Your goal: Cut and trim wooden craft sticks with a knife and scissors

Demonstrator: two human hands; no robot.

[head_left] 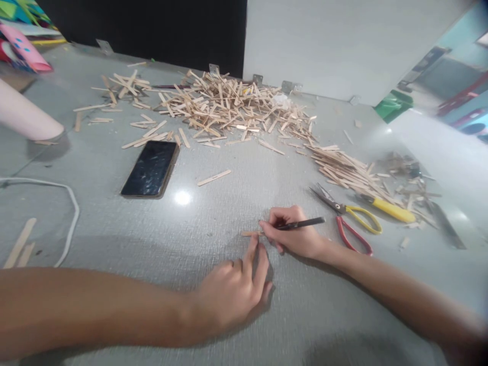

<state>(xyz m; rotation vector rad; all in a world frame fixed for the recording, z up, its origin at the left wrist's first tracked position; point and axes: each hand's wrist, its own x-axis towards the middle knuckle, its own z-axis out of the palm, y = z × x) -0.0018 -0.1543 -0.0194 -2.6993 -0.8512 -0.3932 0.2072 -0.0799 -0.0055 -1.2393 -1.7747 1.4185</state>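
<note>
A short wooden craft stick lies flat on the grey table in front of me. My left hand rests on the table with its fingers stretched forward and slightly apart, the index fingertip pressing the stick near its middle. My right hand is closed around a dark pen in a writing grip. The pen's tip is hidden behind the fingers, at the right end of the stick. Beyond the hands lies another single craft stick.
A large heap of craft sticks spreads along the back. Left of centre lies a phone. Scissors and a yellow-handled cutter lie at right. A white cable curves at left, near another person's arm.
</note>
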